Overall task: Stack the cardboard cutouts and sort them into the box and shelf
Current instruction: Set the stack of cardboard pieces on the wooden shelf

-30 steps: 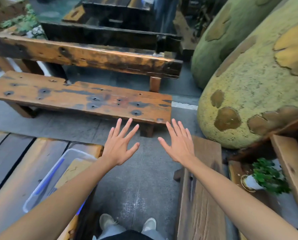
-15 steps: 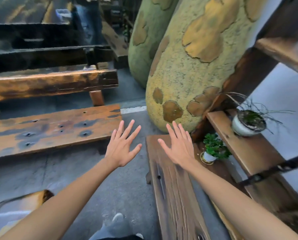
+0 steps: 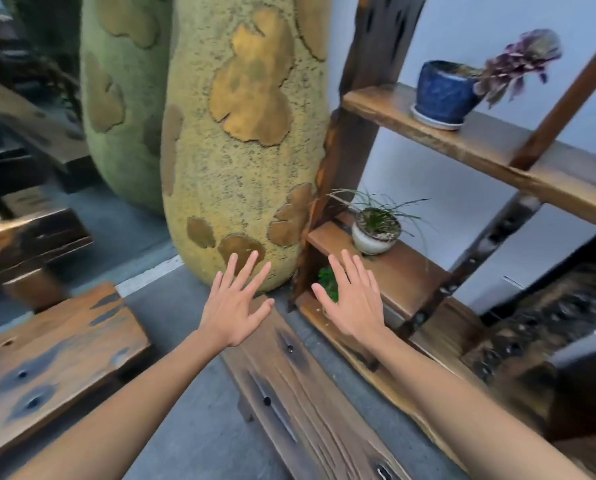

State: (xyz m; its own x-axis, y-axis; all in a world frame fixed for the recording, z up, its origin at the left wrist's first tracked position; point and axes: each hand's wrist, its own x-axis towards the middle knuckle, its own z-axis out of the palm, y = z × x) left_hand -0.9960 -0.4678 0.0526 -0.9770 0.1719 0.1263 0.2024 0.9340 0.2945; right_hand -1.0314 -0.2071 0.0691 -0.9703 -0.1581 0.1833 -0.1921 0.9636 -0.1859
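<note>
My left hand (image 3: 236,306) and my right hand (image 3: 353,301) are stretched out in front of me, palms down, fingers spread, holding nothing. They hover over the end of a narrow wooden bench (image 3: 300,393). To the right stands a stepped wooden shelf (image 3: 497,150) with plank boards. No cardboard cutout and no box is in view.
On the shelf stand a blue pot with a purple plant (image 3: 443,93), a white pot with grass (image 3: 376,232) and a small green plant (image 3: 327,285) lower down. Two big yellow-green gourd sculptures (image 3: 234,143) rise behind. A worn bench (image 3: 47,358) lies at left on grey pavement.
The view has swung to the right: the plastic box and the left benches have left the frame and the shelf has come in. Both hands stay spread and empty.
</note>
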